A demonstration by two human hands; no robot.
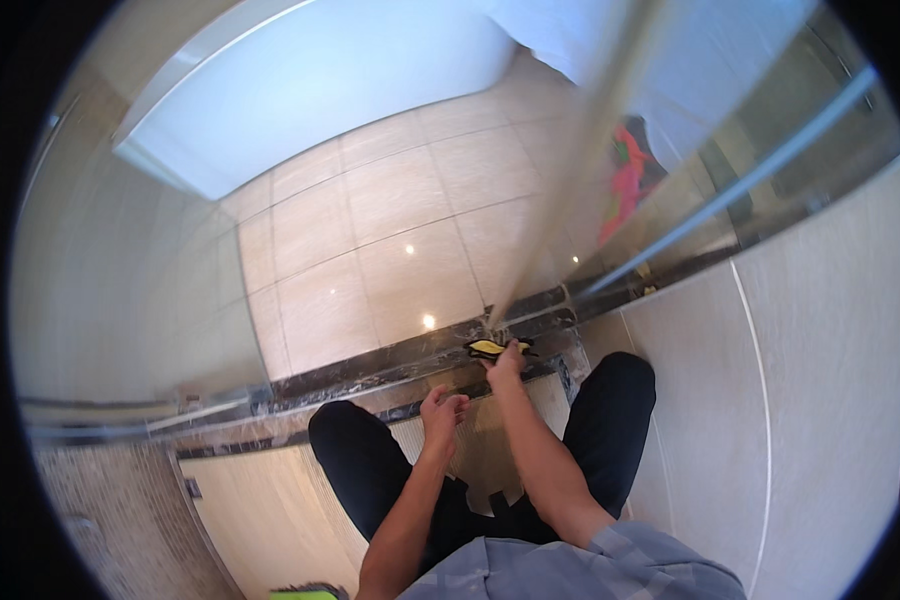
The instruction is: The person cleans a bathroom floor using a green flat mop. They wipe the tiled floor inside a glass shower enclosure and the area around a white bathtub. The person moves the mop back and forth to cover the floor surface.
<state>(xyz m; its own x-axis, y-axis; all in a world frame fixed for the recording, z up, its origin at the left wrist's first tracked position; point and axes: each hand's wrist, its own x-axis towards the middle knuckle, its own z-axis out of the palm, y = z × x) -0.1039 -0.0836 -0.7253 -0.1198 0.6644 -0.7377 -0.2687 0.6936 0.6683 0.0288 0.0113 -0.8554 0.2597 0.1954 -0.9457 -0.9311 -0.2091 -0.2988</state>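
In my right hand (pixel 508 362) is a small yellow-and-black pad (pixel 487 347), its exact kind unclear. The hand presses it down at the dark marble sill (pixel 410 352), close to the foot of an upright metal-edged glass panel (pixel 555 190). My left hand (pixel 443 415) hovers over the near side of the sill, between my knees. Its fingers are loosely curled and apart, with nothing visible in them. My arms reach forward between my bent legs in black trousers.
Beyond the sill lies a beige tiled floor (pixel 390 220) and a white bathtub (pixel 320 90). A pink-red item (pixel 625 190) shows through the glass at right. Tiled wall (pixel 800 380) rises on the right. A bright green-yellow object (pixel 305 594) lies at the lower left.
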